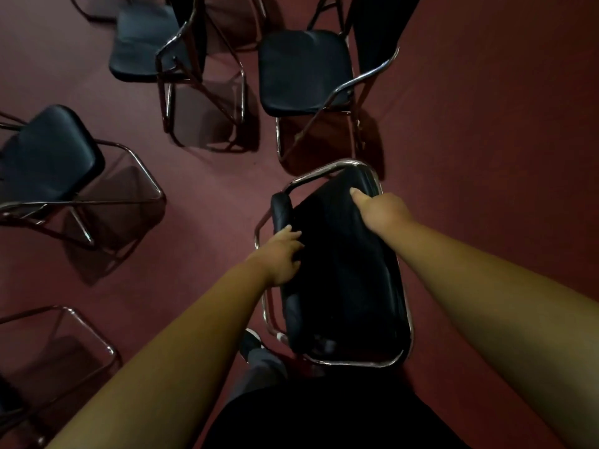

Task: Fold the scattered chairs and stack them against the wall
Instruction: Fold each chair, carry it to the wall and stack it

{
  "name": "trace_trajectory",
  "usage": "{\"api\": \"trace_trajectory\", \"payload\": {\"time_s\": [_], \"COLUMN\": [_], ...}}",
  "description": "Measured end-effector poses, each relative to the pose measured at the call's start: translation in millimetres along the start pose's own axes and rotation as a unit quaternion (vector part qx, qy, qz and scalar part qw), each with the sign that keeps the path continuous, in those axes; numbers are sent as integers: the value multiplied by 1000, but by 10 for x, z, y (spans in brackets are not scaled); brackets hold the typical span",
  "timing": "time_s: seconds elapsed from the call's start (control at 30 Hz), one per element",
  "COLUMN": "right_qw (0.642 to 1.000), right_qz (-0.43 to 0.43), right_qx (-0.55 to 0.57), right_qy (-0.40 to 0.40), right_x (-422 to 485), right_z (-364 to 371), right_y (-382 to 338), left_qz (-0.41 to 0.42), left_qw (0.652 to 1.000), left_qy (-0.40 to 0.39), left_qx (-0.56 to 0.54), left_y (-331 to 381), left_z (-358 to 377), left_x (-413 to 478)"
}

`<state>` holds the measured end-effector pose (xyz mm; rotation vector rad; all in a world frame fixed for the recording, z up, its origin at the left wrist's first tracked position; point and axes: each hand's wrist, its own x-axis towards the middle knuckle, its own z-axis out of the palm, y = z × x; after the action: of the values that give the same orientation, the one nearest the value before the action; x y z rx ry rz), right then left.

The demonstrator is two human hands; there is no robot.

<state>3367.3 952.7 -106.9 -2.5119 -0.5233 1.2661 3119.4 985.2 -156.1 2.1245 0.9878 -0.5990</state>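
Just ahead of the person's feet, above the dark red floor point(486, 157), a black padded chair point(343, 280) with a chrome tube frame is held between both hands. Its seat and back look closed nearly flat together, and it tilts away from the person. Whether its lower rail touches the floor cannot be told.

The left hand point(283, 254) grips the left side of the padding, fingers curled onto the black surface just below a narrow pad at the top corner. The right hand point(381, 212) holds the right side near the top of the frame. Its thumb lies along the padding and the other fingers are hidden behind the edge.

Other chairs stand unfolded around it. The nearest open chair point(304, 72) is just beyond the held one, seat facing up. The upper-left chair point(142, 43) stands close against a further frame. The left chair point(48, 157) sits at the picture's edge, and the lower-left chair point(61, 348) shows mostly chrome legs — the rest is cut off. A shoe point(251, 340) and a grey trouser leg point(259, 367) show beside the left forearm.
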Motion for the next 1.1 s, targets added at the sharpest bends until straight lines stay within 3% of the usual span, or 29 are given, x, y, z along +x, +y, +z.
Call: {"api": "trace_trajectory", "payload": {"time_s": [0.13,0.27,0.43,0.7,0.8,0.9,1.1], "right_qw": [999,997,997,981,978,977,967], "right_qz": [27,59,47,-102,-116,-115,-119], "right_qx": [-17,-30,-63,-157,-164,-176,-218], "right_qy": [8,27,24,50,53,48,61], "right_x": [-18,15,144,160,171,227,263], "right_z": [86,173,180,403,469,546,697], "right_y": [-245,-563,-903,-1355,-1592,-1801,-2100], "left_qz": [-29,-100,-118,-73,-64,-71,41], "left_qw": [989,929,906,957,963,958,986], "left_qy": [35,100,147,209,243,265,152], "left_qx": [-143,-343,-378,-187,-92,-81,61], "left_y": [196,139,168,232,46,-150,-384], "left_z": [3,-157,-568,-1474,-1747,-2017,-2468], "left_x": [46,-17,9,7,3,143,698]}}
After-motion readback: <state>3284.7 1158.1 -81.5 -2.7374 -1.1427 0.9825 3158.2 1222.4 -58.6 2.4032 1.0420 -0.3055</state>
